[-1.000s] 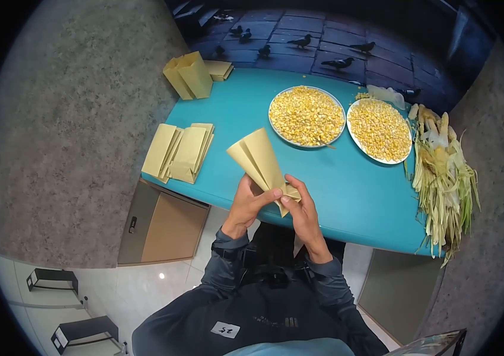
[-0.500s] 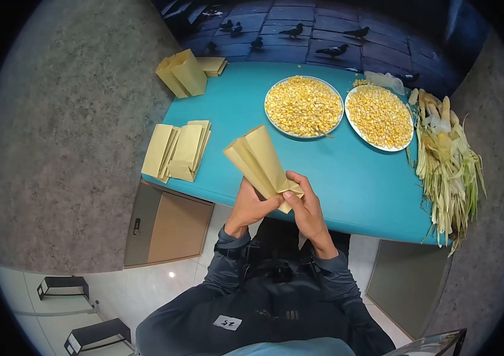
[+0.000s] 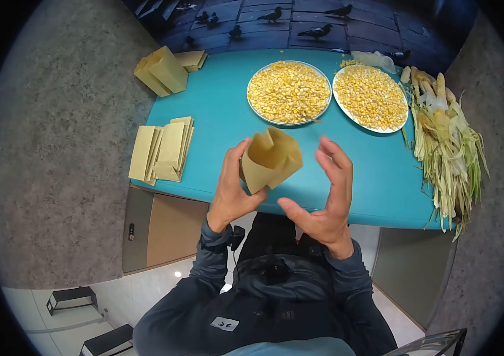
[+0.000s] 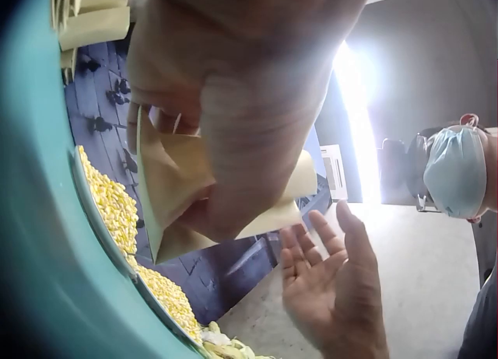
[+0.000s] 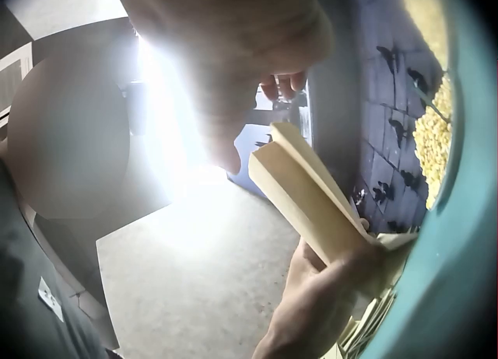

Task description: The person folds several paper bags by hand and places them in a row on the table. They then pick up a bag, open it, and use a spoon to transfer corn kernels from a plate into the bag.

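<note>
My left hand [image 3: 231, 188] grips a tan paper bag [image 3: 271, 159] by its side, fingers behind and thumb in front. The bag's mouth gapes toward the head camera, with folded side creases showing inside. To its right, my right hand [image 3: 326, 199] is apart from the bag, fingers spread and thumb held away. In the left wrist view the same right hand [image 4: 334, 289] shows its palm beside the paper bag [image 4: 175, 172]. From the right wrist, the bag [image 5: 311, 192] stands out of the left hand [image 5: 327, 285].
Two plates of corn kernels [image 3: 290, 92] [image 3: 371, 98] stand at the back of the teal table [image 3: 216, 89]. Flat paper bags [image 3: 161, 151] lie at the left, with an opened bag [image 3: 161, 71] behind them. Corn husks and cobs [image 3: 447, 148] hang over the right edge.
The bag has turned so its mouth faces up toward the head camera and is spread wider. My right hand has let go of its lower end and moved off to the right.
</note>
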{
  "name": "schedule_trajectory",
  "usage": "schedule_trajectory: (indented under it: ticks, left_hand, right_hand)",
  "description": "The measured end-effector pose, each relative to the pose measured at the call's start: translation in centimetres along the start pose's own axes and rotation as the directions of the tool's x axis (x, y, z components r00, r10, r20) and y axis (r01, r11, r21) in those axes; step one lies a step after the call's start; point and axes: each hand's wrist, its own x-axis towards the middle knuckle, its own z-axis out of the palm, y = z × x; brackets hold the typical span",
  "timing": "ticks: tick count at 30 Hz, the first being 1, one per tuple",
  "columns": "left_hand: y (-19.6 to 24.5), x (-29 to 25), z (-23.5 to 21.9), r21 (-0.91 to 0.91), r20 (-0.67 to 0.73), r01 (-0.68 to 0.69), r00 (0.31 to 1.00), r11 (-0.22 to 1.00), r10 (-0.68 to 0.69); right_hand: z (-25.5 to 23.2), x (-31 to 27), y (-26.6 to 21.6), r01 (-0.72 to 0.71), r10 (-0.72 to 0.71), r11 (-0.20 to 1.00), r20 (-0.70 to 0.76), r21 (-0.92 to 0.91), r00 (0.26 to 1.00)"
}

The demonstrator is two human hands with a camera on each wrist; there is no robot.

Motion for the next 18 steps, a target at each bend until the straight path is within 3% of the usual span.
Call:
schedule_trajectory:
  ticks: [2,4,7,11,13,14,15,16,17,18]
  left_hand:
    - [-0.3,0.0,0.1,0.01,-0.018,-0.065,0.998,0.998,0.065]
    - [0.1,0.1,0.0,0.093,-0.022,-0.107,0.994,0.99,0.109]
    - [0.0,0.3,-0.2,0.25,-0.024,-0.199,0.977,0.947,0.212]
    - [0.1,-0.3,-0.7,0.372,-0.043,-0.215,0.968,0.903,0.248]
    - [0.9,-0.4,-1.2,0.17,-0.177,-0.07,0.979,0.983,0.1]
    - [0.4,-0.6,-1.0,0.172,-0.178,-0.069,0.979,0.983,0.099]
    - [-0.2,-0.6,-0.7,-0.302,-0.191,0.015,0.979,0.953,-0.076]
    - [-0.7,-0.7,-0.4,-0.709,-0.123,0.08,0.964,0.701,-0.235]
    - [-1.1,-0.9,-0.7,-0.708,-0.129,0.075,0.964,0.702,-0.233]
    - [-1.1,-0.9,-1.3,-0.854,0.05,0.198,0.952,0.481,-0.303]
  right_hand:
    - [0.0,1.1,-0.8,0.002,-0.002,1.0,-0.002,-0.013,1.0]
    - [0.2,1.5,-0.7,0.093,-0.073,0.964,0.088,-0.248,0.993]
    - [0.6,1.4,-0.4,0.096,-0.08,0.97,0.08,-0.223,0.994]
    - [0.5,0.7,0.4,0.11,-0.093,0.982,0.116,-0.152,0.989]
    - [0.0,0.2,0.7,0.079,-0.069,0.993,0.112,-0.089,0.991]
    - [-0.1,0.0,0.7,0.047,-0.044,0.999,0.108,-0.028,0.993]
    - [-0.2,0.2,0.6,0.059,-0.06,0.998,0.089,0.015,0.994]
    - [-0.2,0.1,0.7,0.063,-0.064,0.998,0.09,0.016,0.994]
    - [-0.2,-0.3,0.9,0.044,-0.051,0.995,0.079,0.091,0.996]
    - [-0.2,-0.5,1.1,0.027,-0.039,0.986,0.07,0.166,0.997]
